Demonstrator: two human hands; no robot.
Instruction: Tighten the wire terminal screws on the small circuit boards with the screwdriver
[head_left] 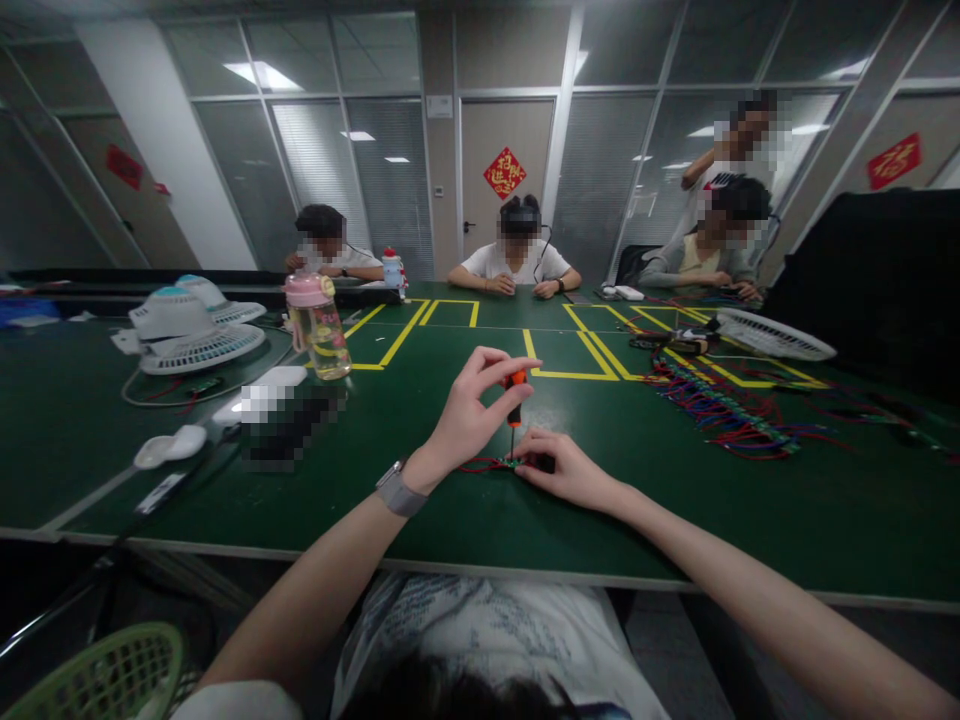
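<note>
My left hand (480,405), with a watch on its wrist, is closed around the top of a screwdriver (514,408) with an orange and black handle. The screwdriver stands upright, its thin shaft pointing down at a small green circuit board (511,463) on the table. Red wires run out from the board to the left. My right hand (559,465) pinches the board's right side with its fingertips, low against the table top. Whether the tip sits in a screw is too small to tell.
Wired circuit boards (724,405) lie in a row at the right. To the left stand a pink-lidded bottle (319,325) and white fans (187,335). Yellow tape (577,376) marks the green table (420,510). Several people sit or stand beyond it. A green basket (112,680) is at lower left.
</note>
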